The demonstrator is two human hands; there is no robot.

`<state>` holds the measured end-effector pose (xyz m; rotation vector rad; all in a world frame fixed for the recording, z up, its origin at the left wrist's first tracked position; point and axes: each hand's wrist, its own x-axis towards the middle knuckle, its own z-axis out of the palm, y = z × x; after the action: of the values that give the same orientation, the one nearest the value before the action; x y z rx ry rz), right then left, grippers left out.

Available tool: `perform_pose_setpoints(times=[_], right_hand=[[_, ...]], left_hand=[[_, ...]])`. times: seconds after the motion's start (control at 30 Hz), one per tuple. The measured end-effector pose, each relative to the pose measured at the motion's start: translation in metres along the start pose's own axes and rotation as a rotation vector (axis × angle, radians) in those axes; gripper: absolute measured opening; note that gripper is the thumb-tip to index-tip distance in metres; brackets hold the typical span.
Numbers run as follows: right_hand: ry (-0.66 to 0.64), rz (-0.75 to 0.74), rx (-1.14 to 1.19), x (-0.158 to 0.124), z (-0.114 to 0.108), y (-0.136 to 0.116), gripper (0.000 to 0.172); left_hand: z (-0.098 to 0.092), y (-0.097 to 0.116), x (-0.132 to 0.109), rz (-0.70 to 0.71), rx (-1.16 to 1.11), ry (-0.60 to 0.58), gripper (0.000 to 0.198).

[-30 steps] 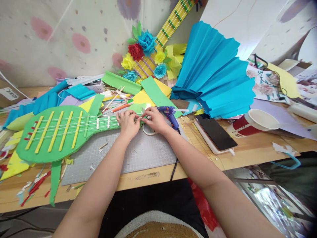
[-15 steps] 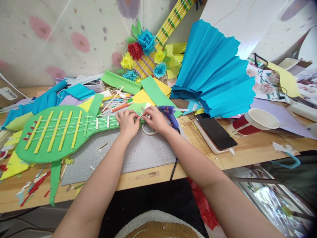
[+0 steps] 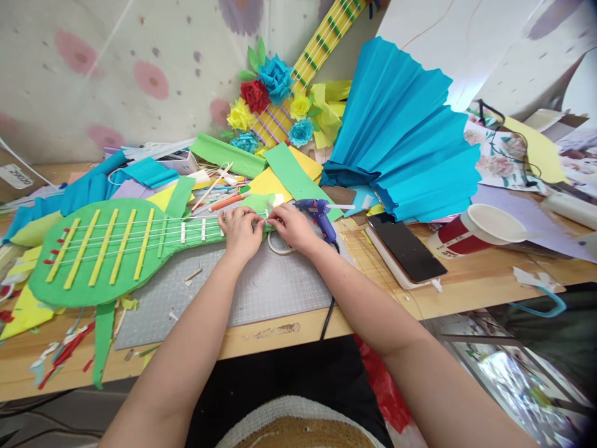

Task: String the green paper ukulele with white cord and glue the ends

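A green paper guitar lies flat, its body to the left and its neck running right under my hands. Yellow strips cross the body, white strips cross the neck, and thin white strings run lengthwise. My left hand rests over the neck, thumb and forefinger pinched together. Facing it, my right hand pinches at the same spot near the neck's end. A small white strip shows between the fingertips, partly hidden by them. Just behind my right hand lies a blue glue gun with a white glue stick in it.
Beneath the neck is a grey cutting mat. A phone and a red-and-white paper cup stand to the right. Behind are a large blue pleated paper fan, a yellow paper guitar with paper flowers, and heaped paper scraps.
My right hand's fingers have shifted very slightly at the neck. My left hand, the guitar and everything around them look the same.
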<state>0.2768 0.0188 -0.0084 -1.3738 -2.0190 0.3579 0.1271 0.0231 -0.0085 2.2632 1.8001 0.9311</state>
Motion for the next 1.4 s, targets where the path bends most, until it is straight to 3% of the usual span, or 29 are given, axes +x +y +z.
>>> perform_pose_setpoints(times=[0.33,0.53,0.73,1.03,1.4], right_hand=[[-0.04,-0.075,-0.018,-0.005,-0.002,-0.005,0.029],[-0.014,-0.007,-0.053,-0.001,0.0,-0.004,0.008],[0.051,0.044,-0.041,-0.001,0.001,-0.002,0.009],[0.048,0.134,-0.096,-0.006,-0.004,-0.002,0.005],[0.157,0.201,-0.06,-0.005,0.011,0.0,0.003]], left_hand=[[-0.001,0.001,0.0,-0.003,-0.005,-0.005,0.011],[-0.001,0.001,0.0,-0.001,0.009,-0.015,0.011],[-0.002,0.001,0.0,-0.008,0.009,-0.026,0.011],[-0.003,0.001,-0.001,0.043,0.08,-0.04,0.008],[0.0,0.004,-0.001,0.083,0.095,-0.058,0.011]])
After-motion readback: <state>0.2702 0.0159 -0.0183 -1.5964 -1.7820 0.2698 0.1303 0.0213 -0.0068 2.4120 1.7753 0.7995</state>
